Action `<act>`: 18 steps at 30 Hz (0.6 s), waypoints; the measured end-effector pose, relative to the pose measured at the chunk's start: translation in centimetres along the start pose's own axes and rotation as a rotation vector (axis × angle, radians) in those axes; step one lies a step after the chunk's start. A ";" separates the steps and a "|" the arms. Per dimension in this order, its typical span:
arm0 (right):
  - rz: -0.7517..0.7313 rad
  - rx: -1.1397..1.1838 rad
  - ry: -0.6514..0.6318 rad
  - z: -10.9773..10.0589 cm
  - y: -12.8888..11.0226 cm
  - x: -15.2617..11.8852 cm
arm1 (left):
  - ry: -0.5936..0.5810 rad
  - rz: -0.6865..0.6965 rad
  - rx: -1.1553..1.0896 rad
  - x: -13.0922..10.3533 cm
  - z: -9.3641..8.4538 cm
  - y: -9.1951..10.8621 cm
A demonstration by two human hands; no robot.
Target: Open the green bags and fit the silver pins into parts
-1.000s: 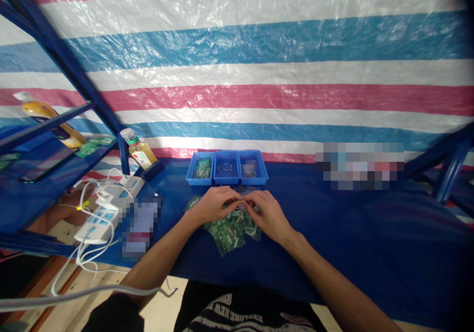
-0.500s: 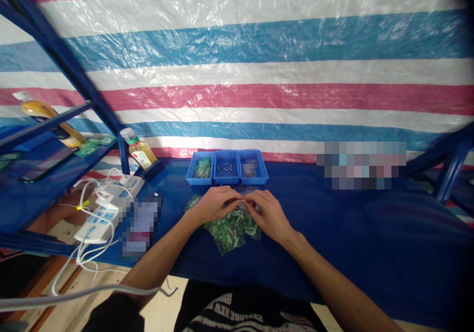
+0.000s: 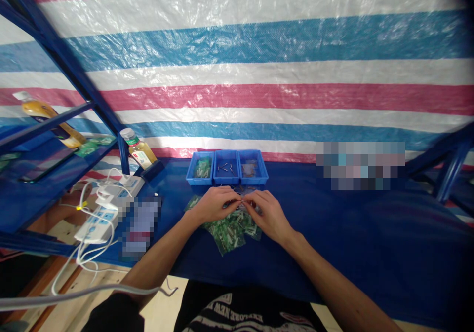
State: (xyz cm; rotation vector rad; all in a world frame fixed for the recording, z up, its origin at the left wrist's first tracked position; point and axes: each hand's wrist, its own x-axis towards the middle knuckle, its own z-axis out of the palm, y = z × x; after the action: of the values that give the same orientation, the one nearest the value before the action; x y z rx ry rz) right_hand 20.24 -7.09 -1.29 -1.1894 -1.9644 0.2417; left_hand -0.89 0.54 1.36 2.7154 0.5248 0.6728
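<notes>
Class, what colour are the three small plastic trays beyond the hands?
The three small plastic trays are blue, seen best in the head view.

Black cloth shirt, front panel seen below and between left hand and right hand. White block-capital lettering across it, upside down from this view; "EXPLORE NEW" legible. Further pale print beneath, cut by the frame edge. Small reddish-and-white oval print toward right-hand side. Loose black short sleeve well behind left hand, hem near elbow. Both forearms bare, wrist to elbow; fingers ungloved.
</notes>
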 end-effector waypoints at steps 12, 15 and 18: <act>0.018 0.003 -0.012 0.1 0.0 0.0 | 0.026 0.020 -0.005 0.1 -0.2 0.1; 0.022 -0.002 0.000 0.1 0.1 0.0 | 0.021 0.023 -0.007 0.2 -0.2 0.1; 0.039 -0.014 0.030 0.2 0.2 0.0 | 0.028 0.019 -0.003 0.2 -0.3 0.2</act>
State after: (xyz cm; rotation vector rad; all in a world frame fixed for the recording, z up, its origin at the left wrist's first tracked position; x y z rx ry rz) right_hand 20.28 -6.93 -1.51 -1.2346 -1.9211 0.2290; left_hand -0.78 0.55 1.74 2.7149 0.5041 0.7172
